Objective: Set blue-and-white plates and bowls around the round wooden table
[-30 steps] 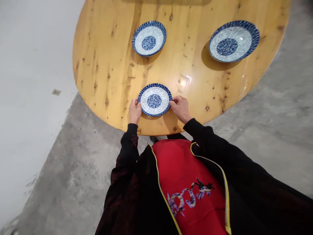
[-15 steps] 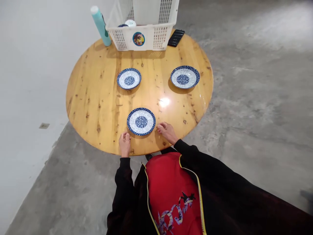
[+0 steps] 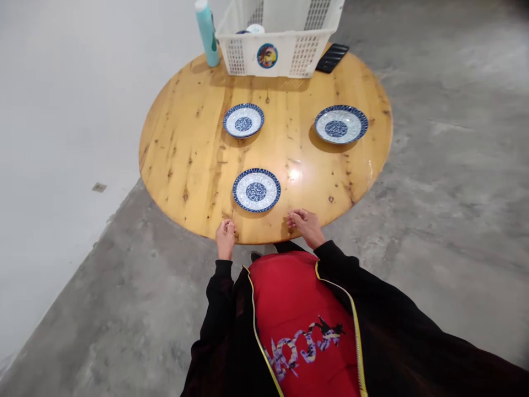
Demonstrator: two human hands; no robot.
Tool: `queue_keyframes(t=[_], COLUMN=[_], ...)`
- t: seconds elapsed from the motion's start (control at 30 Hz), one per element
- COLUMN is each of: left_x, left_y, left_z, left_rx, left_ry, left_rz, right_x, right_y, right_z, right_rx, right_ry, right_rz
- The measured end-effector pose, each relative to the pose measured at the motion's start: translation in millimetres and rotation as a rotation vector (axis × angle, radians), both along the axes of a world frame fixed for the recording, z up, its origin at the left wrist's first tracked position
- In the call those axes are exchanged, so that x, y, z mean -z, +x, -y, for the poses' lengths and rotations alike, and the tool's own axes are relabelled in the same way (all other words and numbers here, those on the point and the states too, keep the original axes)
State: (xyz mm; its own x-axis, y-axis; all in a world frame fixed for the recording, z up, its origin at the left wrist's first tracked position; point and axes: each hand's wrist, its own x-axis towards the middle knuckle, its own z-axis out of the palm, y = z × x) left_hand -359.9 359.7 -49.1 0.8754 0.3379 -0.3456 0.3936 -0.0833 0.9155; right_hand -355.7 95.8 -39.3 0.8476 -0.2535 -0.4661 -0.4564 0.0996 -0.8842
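Note:
Three blue-and-white plates lie apart on a round wooden table [image 3: 173, 182]. The near plate [image 3: 256, 190] has a dark blue rim and a patterned centre. Close to its lower left, at the table's front edge, my left hand [image 3: 226, 236] is loosely curled with nothing visible in it. My right hand [image 3: 306, 225] is to the plate's lower right, fingers bent inward and holding nothing I can see. Both hands are apart from the plate. Farther back are a smaller plate [image 3: 243, 122] at centre left and a larger, deeper plate [image 3: 339, 125] at right.
A white plastic basket [image 3: 285, 58] stands at the back of the table with dishes partly visible inside. A light blue bottle [image 3: 208, 38] is left of it, and a black ridged object [image 3: 333, 58] lies to its right. A white wall [image 3: 82, 110] rises on the left.
Both hands have drawn back from the near plate toward the table's front edge. The plates keep their places on the table while the whole view has shifted.

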Motion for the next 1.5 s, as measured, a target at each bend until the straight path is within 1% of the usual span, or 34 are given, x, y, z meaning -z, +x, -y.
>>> queue_keyframes(t=[0.07, 0.23, 0.33, 0.43, 0.57, 0.7, 0.8, 0.93, 1.07, 1.2, 1.27, 1.37, 1.5], left_x=[1.7, 2.7, 0.7, 0.3, 3.6, 3.6, -0.3, -8.6, -14.1, -9.6, -5.0, 0.1, -1.5], left_y=[-10.1, -39.1, -55.1, -67.2, -72.8, -71.3, -67.3, -50.3, -15.8, 25.7, 44.8, 70.5, 98.8], left_z=[-4.6, -19.6, -28.5, -35.1, -35.4, -29.2, -28.1, -30.2, -30.7, -31.6, -31.3, -27.6, -16.9], left_rx=[0.001, -0.042, -0.059, -0.069, -0.097, -0.058, -0.055, -0.015, 0.076, 0.159, 0.202, 0.281, 0.397], left_ry=[0.003, 0.07, 0.064, 0.043, 0.028, -0.012, -0.007, 0.023, 0.068, 0.111, 0.141, 0.184, 0.179], left_rz=[-0.003, -0.001, -0.015, -0.029, -0.033, -0.02, -0.022, -0.021, 0.002, 0.003, -0.003, 0.007, -0.001], right_x=[-0.5, 1.0, -1.5, -7.9, -14.7, -15.8, -14.1, -10.3, -7.6, -4.8, -2.1, 3.7, 10.2], right_y=[-4.8, -14.1, -15.0, -16.2, -20.3, -22.0, -17.4, -2.7, 20.1, 43.7, 52.5, 61.0, 66.1], right_z=[-1.4, -5.3, -9.7, -15.8, -21.3, -18.8, -14.7, -11.5, -11.7, -15.5, -18.0, -22.1, -26.8], right_rx=[0.024, 0.074, 0.104, 0.1, 0.095, 0.097, 0.1, 0.106, 0.111, 0.148, 0.138, 0.12, 0.155], right_ry=[0.029, 0.072, 0.074, 0.076, 0.078, 0.068, 0.057, 0.036, -0.002, -0.049, -0.065, -0.106, -0.167], right_rz=[0.003, -0.034, -0.043, -0.046, -0.034, -0.028, -0.016, -0.002, 0.031, 0.068, 0.072, 0.084, 0.061])
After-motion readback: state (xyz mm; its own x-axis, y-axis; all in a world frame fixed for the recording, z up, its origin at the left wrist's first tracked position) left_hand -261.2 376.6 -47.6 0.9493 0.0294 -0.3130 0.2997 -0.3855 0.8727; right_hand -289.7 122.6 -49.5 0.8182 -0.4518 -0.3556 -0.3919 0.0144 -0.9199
